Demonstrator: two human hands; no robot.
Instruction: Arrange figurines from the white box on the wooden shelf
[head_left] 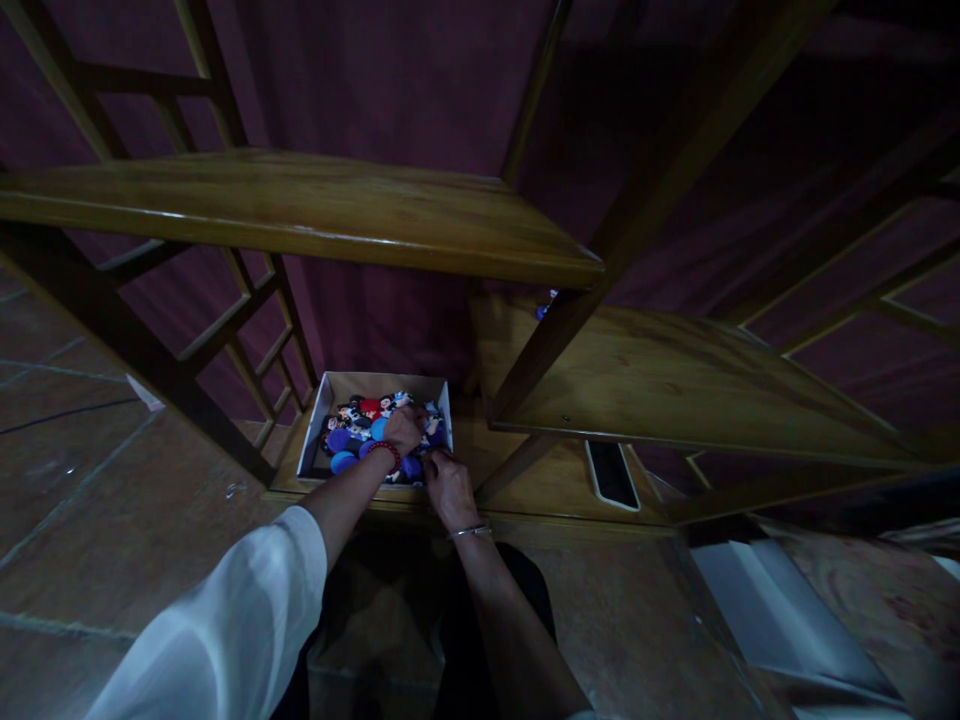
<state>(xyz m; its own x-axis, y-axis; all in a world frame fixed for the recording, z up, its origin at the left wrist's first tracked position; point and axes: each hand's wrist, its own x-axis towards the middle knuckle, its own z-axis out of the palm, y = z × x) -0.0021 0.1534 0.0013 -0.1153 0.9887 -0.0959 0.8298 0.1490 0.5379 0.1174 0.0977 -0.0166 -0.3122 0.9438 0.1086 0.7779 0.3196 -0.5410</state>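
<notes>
- While both arms are extended forward, a white sleeve (pixel 232 600) is worn on the left one, and a metal bangle (pixel 470 532) at the right wrist.
- Right hand (pixel 450 490): placed at the near right corner of the box, fingers bent inward; whether anything is gripped cannot be told.
- Left hand (pixel 403 430), with red bead bracelet (pixel 386 452): lowered onto the box's contents, fingers curled downward; the tips are hidden, so neither gap nor hold can be told.
- Box (pixel 386 383), shallow, open-topped: set on the lowest board (pixel 525 490); small figures (pixel 371 406) and blue and purple round pieces (pixel 339 440) are jumbled inside.
- Step, as judged: the pieces are being handled within the box. For any next move, one piece needs to be pinched without its neighbours being dragged along.
- Phone-like device (pixel 615 475): laid on the same board, to the right.
- Upper shelf (pixel 300 205), wooden: fixed above the box, backed by a dark purplish wall (pixel 390 80).
</notes>
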